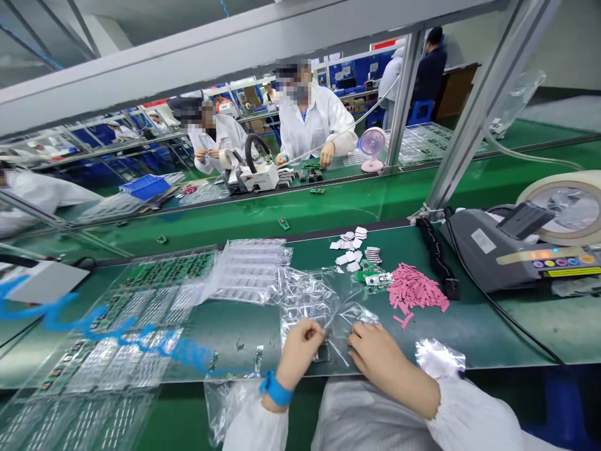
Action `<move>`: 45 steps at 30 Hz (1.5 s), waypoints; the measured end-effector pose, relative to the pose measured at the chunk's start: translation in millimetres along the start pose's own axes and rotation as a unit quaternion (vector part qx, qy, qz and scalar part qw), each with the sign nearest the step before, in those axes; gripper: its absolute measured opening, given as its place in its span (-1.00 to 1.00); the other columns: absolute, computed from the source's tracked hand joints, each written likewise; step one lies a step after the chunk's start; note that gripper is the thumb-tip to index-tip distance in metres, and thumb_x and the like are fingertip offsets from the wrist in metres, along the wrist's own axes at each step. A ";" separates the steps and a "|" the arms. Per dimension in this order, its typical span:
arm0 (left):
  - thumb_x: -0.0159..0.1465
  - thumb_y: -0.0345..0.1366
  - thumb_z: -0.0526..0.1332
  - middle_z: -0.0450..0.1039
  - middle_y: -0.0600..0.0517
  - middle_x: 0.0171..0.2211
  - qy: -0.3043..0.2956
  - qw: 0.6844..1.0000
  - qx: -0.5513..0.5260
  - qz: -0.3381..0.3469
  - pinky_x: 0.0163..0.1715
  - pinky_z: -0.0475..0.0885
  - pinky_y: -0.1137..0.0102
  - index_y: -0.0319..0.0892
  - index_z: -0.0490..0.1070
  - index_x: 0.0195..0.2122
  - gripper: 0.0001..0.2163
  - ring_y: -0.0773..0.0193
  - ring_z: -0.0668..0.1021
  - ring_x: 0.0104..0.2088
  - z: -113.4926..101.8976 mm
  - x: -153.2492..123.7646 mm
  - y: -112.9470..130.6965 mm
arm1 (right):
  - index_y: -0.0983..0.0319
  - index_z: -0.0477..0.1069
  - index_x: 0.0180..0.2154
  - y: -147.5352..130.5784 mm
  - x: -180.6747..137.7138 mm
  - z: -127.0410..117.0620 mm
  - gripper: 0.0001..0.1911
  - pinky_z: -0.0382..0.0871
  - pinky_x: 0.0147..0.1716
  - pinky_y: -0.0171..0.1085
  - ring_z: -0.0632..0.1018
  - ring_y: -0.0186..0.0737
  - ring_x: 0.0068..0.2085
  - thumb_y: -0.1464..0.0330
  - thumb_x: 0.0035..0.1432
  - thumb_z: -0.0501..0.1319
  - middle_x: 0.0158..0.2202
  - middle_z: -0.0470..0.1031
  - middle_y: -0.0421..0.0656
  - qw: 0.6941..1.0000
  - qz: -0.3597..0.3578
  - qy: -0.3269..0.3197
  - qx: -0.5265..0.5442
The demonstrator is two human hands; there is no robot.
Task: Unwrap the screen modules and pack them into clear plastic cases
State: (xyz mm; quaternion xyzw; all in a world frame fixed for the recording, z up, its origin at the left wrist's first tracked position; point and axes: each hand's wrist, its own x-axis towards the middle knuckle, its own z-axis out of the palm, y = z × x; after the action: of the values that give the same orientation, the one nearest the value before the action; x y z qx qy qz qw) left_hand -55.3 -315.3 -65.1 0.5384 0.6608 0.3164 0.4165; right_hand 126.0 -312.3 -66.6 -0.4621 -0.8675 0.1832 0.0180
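My left hand [303, 344], with a blue band [276, 389] round its wrist, is closed in a pinch at the near edge of a clear plastic bag [340, 319]. Across the same crinkled plastic, my right hand [378, 351] has its fingers bent and closed on it; the fingertips are partly hidden. Beneath and beyond the left hand lies a clear blister tray [305, 294] under loose film. Small green circuit boards [370, 277], one carrying a white part, lie beyond the right hand. Beside them is a heap of pink strips [416, 288].
White pieces [350, 244] lie at the back. A tape dispenser [502, 244] stands right, a black cable [502, 319] before it. Stacked trays [253, 269] and board-filled trays [136, 319] fill the left, crossed by a blue coiled cord [154, 341]. Co-workers [314, 116] sit beyond the green conveyor [244, 219].
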 end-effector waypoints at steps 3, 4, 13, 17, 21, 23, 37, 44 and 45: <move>0.22 -0.23 0.14 0.29 0.16 -0.57 0.032 0.997 -0.060 -0.026 -0.43 0.36 0.38 -0.23 0.35 -0.47 -0.80 0.39 0.40 -0.51 -22.7 3.4 -9.8 | 0.25 0.47 -0.35 -1.7 -0.7 1.4 -0.88 0.21 -0.29 -0.21 0.48 -0.14 -0.21 0.43 0.14 0.15 -0.25 0.47 -0.10 1.000 -0.005 0.001 -0.012; 0.24 -0.20 0.12 0.32 0.15 -0.55 0.054 0.995 -0.072 -0.033 -0.42 0.39 0.37 -0.24 0.35 -0.43 -0.79 0.39 0.42 -0.50 -31.8 4.4 -14.3 | 0.26 0.48 -0.36 -2.3 -0.8 1.6 -0.88 0.21 -0.30 -0.20 0.48 -0.12 -0.22 0.43 0.13 0.15 -0.26 0.47 -0.08 1.000 -0.004 0.001 -0.015; 0.22 -0.18 0.11 0.34 -0.16 -0.03 0.283 0.957 0.058 -0.014 -0.01 0.32 0.11 -0.23 0.25 -0.02 -0.65 0.06 0.40 0.03 -79.5 0.6 -40.4 | 0.29 0.47 -0.38 -13.2 5.6 -1.6 -0.90 0.19 -0.25 -0.12 0.48 -0.09 -0.27 0.41 0.14 0.19 -0.33 0.46 -0.03 0.999 -0.032 0.028 -0.020; 0.21 -0.21 0.08 0.35 -0.11 0.09 0.142 0.976 0.151 0.067 0.13 0.21 0.21 -0.14 0.31 0.01 -0.65 0.11 0.34 0.15 -47.9 -3.1 -30.9 | 0.24 0.42 -0.34 -26.3 12.9 10.3 -0.90 0.18 -0.19 -0.13 0.44 -0.12 -0.22 0.33 0.11 0.24 -0.31 0.45 -0.12 0.993 -0.106 0.050 -0.002; 0.24 -0.28 0.02 0.28 -0.06 0.18 0.041 0.968 0.231 0.092 0.19 0.04 0.02 -0.09 0.29 0.09 -0.61 0.07 0.21 0.24 -18.9 -2.6 -26.5 | 0.29 0.39 -0.39 -32.6 16.3 25.2 -0.94 0.16 -0.18 -0.10 0.41 -0.14 -0.25 0.52 0.09 0.17 -0.34 0.45 -0.08 0.987 -0.144 0.070 0.006; 0.26 -0.29 -0.04 0.18 -0.07 0.23 0.034 0.960 0.264 0.091 0.18 -0.07 -0.10 -0.09 0.23 0.15 -0.59 0.01 0.12 0.27 -12.7 -1.7 -27.7 | 0.29 0.38 -0.37 -31.0 16.2 25.5 -0.91 0.15 -0.16 -0.08 0.38 -0.14 -0.25 0.55 0.07 0.14 -0.32 0.44 -0.07 0.984 -0.158 0.084 0.016; 0.04 -0.03 0.26 0.24 -0.03 0.20 -0.103 0.981 -0.045 0.161 0.18 0.13 0.03 0.09 0.22 0.14 -0.40 -0.07 0.20 0.24 31.3 -13.9 44.9 | 0.19 0.28 -0.46 31.5 -57.0 -37.3 -0.81 0.26 -0.18 -0.22 0.41 -0.35 -0.40 0.33 0.22 0.09 -0.48 0.40 -0.29 0.928 -0.002 0.272 0.255; -0.02 -0.06 0.34 0.57 -0.12 -0.22 -0.143 0.943 -0.299 -0.022 -0.01 0.35 0.24 -0.13 0.49 -0.26 -0.66 0.03 0.52 -0.07 102.3 -2.8 94.0 | 0.18 0.34 -0.30 87.7 -74.1 -32.5 -0.71 0.38 -0.36 -0.32 0.49 -0.31 -0.38 0.19 0.26 -0.05 -0.41 0.47 -0.20 0.902 0.128 0.328 0.252; -0.02 -0.06 0.34 0.57 -0.11 -0.25 -0.138 0.941 -0.308 -0.038 -0.01 0.35 0.25 -0.14 0.49 -0.28 -0.66 0.04 0.52 -0.08 106.6 -2.0 97.5 | 0.21 0.34 -0.23 106.3 -73.6 -31.9 -0.69 0.39 -0.38 -0.30 0.49 -0.29 -0.39 0.19 0.27 -0.08 -0.39 0.47 -0.17 0.893 0.177 0.337 0.239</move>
State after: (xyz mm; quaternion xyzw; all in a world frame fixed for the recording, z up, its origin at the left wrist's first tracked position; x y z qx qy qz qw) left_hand 83.5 -299.0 -28.5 0.3971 0.4870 0.4107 0.6606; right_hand 259.0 -308.4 -62.3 -0.6241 -0.6430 0.2184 0.3865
